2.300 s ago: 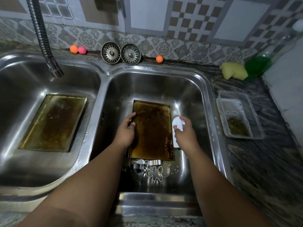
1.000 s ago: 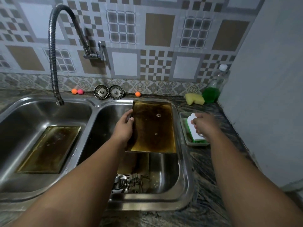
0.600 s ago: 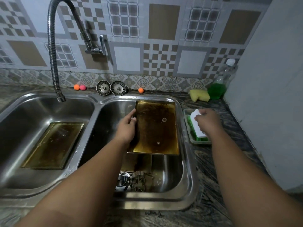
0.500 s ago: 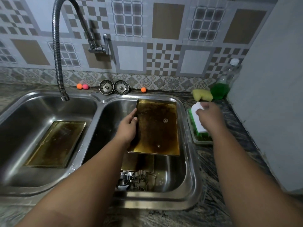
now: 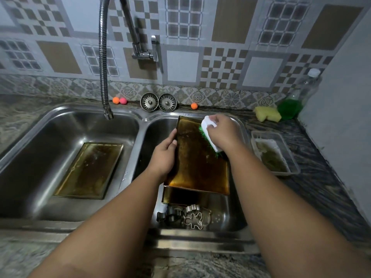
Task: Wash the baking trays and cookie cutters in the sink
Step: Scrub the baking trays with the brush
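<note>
**Scrubbing a stained baking tray over the right sink basin**

The view looks down from the person's head at a steel double sink [image 5: 138, 135]. The left hand [image 5: 164, 153] grips the left long edge of a brown-stained baking tray [image 5: 196, 165], thumb on top, and holds it above the right basin. The tray's far end is close to the basin's back rim. The right hand [image 5: 222, 133] is wrapped round a white scrub brush [image 5: 208, 133], whose green bristles press on the far right part of the tray.

Beneath the held tray, a second tray [image 5: 180, 196] lies in the same basin, mostly hidden. At the near end of that basin sits a cluster of metal cookie cutters [image 5: 186, 216]; the front one is shaped like a gingerbread figure. A third tray [image 5: 90, 169] lies flat on the floor of the left basin, and the spout of a flexible metal faucet [image 5: 103, 57] hangs over that basin.

On the ledge behind the sink stand two round strainers [image 5: 158, 102], with small orange and pink balls beside them. On the dark stone counter [image 5: 321, 187] to the right of the sink are three things:
- a clear plastic container [image 5: 289, 149] with greenish residue
- a yellow sponge [image 5: 267, 116]
- a bottle [image 5: 295, 101] partly filled with green liquid, near the wall corner
</note>
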